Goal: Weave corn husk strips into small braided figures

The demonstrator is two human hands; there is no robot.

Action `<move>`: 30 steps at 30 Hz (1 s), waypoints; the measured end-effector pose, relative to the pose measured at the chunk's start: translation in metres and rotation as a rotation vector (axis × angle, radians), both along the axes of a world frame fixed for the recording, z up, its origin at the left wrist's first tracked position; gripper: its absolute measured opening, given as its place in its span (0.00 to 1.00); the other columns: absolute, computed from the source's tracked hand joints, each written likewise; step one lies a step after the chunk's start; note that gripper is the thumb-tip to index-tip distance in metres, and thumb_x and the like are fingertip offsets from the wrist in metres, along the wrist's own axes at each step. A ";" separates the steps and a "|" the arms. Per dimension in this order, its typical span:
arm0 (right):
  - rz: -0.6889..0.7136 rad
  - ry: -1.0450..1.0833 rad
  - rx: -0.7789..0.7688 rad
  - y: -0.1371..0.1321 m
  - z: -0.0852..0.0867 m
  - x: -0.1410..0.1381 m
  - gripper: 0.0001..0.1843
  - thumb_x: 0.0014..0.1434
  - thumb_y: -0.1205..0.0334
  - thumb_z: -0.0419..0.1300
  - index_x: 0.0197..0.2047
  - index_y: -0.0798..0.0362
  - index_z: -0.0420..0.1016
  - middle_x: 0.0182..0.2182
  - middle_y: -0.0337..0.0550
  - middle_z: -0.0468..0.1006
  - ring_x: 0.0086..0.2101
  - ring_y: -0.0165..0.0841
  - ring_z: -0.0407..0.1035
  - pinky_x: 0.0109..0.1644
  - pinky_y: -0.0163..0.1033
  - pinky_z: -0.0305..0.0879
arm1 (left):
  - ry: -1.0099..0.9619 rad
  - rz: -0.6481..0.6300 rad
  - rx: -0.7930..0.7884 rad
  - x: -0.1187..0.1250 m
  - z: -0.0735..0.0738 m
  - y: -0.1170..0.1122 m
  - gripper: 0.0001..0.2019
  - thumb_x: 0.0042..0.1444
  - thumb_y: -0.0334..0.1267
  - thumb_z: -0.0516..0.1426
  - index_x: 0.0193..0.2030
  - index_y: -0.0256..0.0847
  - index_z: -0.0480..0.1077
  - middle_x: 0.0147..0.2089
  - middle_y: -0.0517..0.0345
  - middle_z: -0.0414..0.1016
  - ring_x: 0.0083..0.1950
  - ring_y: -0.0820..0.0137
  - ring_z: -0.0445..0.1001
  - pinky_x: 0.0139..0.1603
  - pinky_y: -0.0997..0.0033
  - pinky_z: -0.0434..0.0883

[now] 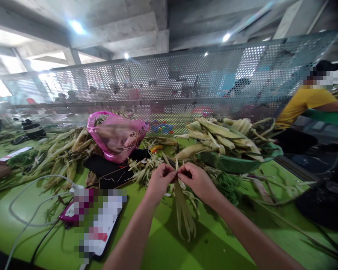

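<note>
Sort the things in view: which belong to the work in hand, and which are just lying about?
Likely part of the work:
long, pale green husk strips, pinched by the left hand and right hand;
pale yellow husks heaped in the green plastic basin.

Apparently just lying about:
shiny pink plastic bag with black lettering;
purple plastic power strip;
flat rectangular phone with dark edges.
</note>
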State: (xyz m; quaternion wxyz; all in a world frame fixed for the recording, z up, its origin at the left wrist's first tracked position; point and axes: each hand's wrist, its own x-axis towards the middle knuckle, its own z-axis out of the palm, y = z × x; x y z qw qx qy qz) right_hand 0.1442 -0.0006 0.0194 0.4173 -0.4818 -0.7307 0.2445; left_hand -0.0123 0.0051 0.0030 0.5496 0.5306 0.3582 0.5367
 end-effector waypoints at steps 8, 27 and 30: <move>0.014 0.055 -0.050 -0.002 0.005 -0.004 0.06 0.54 0.59 0.57 0.29 0.53 0.70 0.25 0.37 0.70 0.28 0.32 0.64 0.34 0.36 0.62 | -0.094 -0.012 -0.139 0.001 0.009 -0.006 0.18 0.42 0.49 0.65 0.30 0.37 0.66 0.27 0.63 0.66 0.28 0.77 0.66 0.32 0.76 0.65; -0.013 0.108 -0.092 -0.003 0.011 -0.002 0.08 0.52 0.56 0.58 0.29 0.52 0.71 0.26 0.38 0.71 0.29 0.33 0.65 0.36 0.37 0.62 | 0.002 -0.021 0.016 -0.001 0.002 -0.001 0.09 0.47 0.35 0.62 0.36 0.38 0.70 0.31 0.60 0.71 0.32 0.75 0.68 0.36 0.74 0.65; -0.009 0.109 -0.098 -0.002 0.011 -0.001 0.08 0.52 0.56 0.58 0.29 0.53 0.71 0.26 0.39 0.71 0.29 0.33 0.65 0.36 0.37 0.62 | 0.062 -0.018 0.080 0.000 0.001 0.000 0.10 0.46 0.31 0.62 0.36 0.38 0.68 0.31 0.60 0.71 0.32 0.74 0.68 0.36 0.74 0.65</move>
